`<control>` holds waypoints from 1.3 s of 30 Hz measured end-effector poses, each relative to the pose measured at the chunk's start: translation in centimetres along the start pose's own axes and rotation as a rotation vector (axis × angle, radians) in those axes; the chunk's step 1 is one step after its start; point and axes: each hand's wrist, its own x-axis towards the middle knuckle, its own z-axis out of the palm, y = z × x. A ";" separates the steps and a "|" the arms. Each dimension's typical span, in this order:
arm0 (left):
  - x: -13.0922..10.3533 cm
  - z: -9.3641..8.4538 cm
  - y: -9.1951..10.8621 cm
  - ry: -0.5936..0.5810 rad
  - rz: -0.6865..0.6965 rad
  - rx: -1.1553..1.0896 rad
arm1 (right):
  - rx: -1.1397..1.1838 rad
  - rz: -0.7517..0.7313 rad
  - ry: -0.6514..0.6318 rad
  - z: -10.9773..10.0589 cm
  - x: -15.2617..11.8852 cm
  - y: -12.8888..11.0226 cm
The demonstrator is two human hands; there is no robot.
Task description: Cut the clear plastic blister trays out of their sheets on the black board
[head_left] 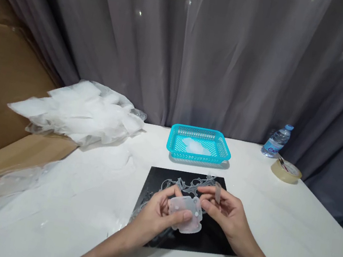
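My left hand [162, 211] is closed on a frosted, translucent plastic piece [189, 224] with a scalloped outline and small white round spots. Its thumb lies across the front of the piece. At the right edge of that piece is my right hand [225, 211], with fingers bent and the thumb near the index finger. A thin greyish flat strip [217, 193] sticks up from among its fingers; what it is I cannot tell. Beneath both hands lies a black mat [212, 237]. Clear plastic offcuts [181, 185] with cut-out shapes rest on the mat, partly hidden by the hands.
Behind the mat stands a turquoise basket [169, 148] with frosted pieces [195, 146] in it. A heap of white plastic film [91, 112] and cardboard [0, 85] are at the left. A water bottle [277, 141] and a tape roll [286, 172] stand back right on the white table [297, 243].
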 end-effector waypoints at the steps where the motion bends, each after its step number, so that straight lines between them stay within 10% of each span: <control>1: 0.0 0.1 0.0 -0.005 -0.012 0.021 | -0.002 -0.003 0.005 0.0 0.0 0.0; 27: 2.1 -3.1 -0.5 -0.030 -0.025 0.255 | -0.197 -0.073 0.096 0.6 1.9 2.2; 34: 2.1 -4.3 -0.2 0.062 0.003 0.484 | -0.387 -0.150 0.063 -1.0 8.4 0.7; 39: 1.4 -7.2 -0.1 0.293 0.157 1.090 | -0.620 -0.083 0.189 -3.2 15.3 0.3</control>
